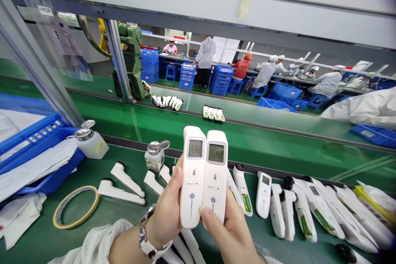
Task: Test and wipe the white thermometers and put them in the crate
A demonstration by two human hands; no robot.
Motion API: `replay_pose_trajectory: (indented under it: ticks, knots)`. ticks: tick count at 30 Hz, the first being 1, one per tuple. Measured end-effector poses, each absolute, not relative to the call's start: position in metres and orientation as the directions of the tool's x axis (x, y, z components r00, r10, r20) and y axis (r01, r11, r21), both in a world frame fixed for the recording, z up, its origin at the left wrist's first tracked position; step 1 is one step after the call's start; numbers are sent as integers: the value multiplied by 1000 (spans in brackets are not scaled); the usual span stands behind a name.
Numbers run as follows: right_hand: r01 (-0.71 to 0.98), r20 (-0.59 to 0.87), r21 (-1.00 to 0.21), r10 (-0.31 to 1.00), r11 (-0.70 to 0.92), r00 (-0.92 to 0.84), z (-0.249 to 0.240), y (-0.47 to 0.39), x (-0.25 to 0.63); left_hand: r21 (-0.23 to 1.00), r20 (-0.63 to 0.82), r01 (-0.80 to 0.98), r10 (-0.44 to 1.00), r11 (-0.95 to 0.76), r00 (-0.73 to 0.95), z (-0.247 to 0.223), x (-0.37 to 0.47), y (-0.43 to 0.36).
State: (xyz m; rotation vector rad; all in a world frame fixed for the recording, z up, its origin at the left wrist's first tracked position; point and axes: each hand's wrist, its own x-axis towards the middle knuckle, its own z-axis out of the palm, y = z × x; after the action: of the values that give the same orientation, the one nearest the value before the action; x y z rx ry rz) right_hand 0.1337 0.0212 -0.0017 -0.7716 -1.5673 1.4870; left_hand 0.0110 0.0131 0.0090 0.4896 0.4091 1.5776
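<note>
Two white handheld thermometers are held upright side by side in the middle of the head view, their small grey screens lit with characters. My left hand (pixel 168 210) is closed round the left thermometer (pixel 192 181). The right thermometer (pixel 215 173) is in my right hand (pixel 230 227), whose thumb presses near the bottom of its front. More white thermometers lie on the green bench to both sides; some on the right (pixel 305 218) show open battery compartments. Others lie partly hidden below my hands.
A tape roll (pixel 76 207), two dispenser bottles (pixel 93 142) (pixel 154 156) and a blue crate with papers (pixel 62 173) stand left. Beyond the green conveyor (pixel 148 121), thermometers lie in two groups. A metal post (pixel 117 57) rises left; people sit and stand in the background.
</note>
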Motion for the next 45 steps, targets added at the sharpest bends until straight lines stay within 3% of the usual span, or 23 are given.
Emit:
replay_pose_trajectory:
  ticks: [5,11,17,21,24,27,32,40,45]
  knots:
    - [-30,95,-995,882,91,-462,-5,20,133,561,90,-823,995,-90,-48,8,12,12]
    - [-55,110,-994,874,96,-473,-1,19,133,599,128,-793,991,-110,-41,8,10,11]
    - [-100,194,-981,837,166,-512,-1,21,131,723,159,-679,987,-130,-19,12,-3,11]
    - [-72,148,-989,826,130,-544,-2,24,131,818,99,-565,994,-110,-50,12,-6,9]
    - [51,155,-974,808,222,-568,0,30,137,860,67,-498,991,-116,-115,11,-5,10]
    - [101,250,-921,769,377,-588,6,41,145,871,40,-478,987,-111,-156,11,0,12]
    - [210,355,-868,858,450,-371,8,55,157,881,-1,-461,974,-107,-227,19,11,11]
    - [161,357,-906,911,391,-205,10,58,162,954,-5,-296,982,-52,-188,18,20,8]
    - [8,433,-901,900,434,-40,15,64,170,966,-12,-254,983,-36,-183,19,22,8]
